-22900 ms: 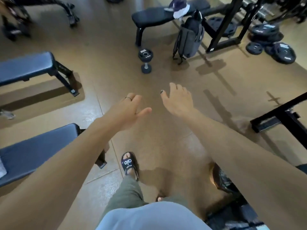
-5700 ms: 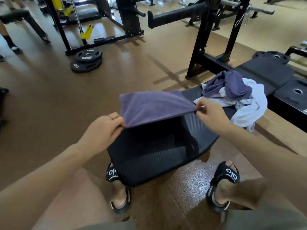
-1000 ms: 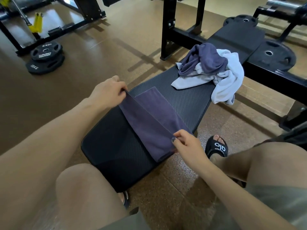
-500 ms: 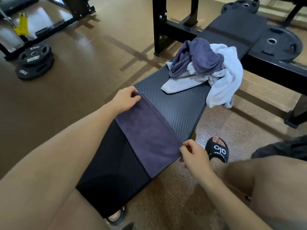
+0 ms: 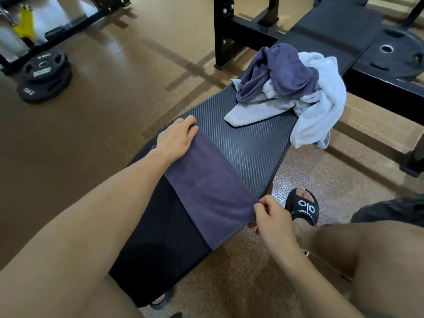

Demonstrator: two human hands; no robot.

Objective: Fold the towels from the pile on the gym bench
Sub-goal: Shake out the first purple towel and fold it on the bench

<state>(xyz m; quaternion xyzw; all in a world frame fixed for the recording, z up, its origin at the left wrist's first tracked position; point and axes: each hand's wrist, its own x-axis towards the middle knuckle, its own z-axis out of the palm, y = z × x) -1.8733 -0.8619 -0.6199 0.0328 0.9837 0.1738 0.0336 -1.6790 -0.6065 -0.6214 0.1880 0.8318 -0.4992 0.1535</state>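
A purple towel (image 5: 206, 191) lies folded in a long strip across the black gym bench (image 5: 252, 145). My left hand (image 5: 176, 137) holds its far-left end at the bench's left edge. At the bench's right edge my right hand (image 5: 268, 214) pinches the other end, which hangs a little over the side. Farther along the bench sits the pile: a crumpled purple towel (image 5: 282, 72) on top of a pale blue-white towel (image 5: 321, 106) that drapes off the right edge.
A black rack upright (image 5: 227, 33) stands beyond the bench. Weight plates lie on the floor at left (image 5: 43, 76) and at the far right (image 5: 394, 53). My sandalled foot (image 5: 302, 206) is on the floor to the right of the bench.
The folded purple towel has been laid flat across the bench and pulled straighter. Both hands stay on its ends; the left hand now lies over its end.
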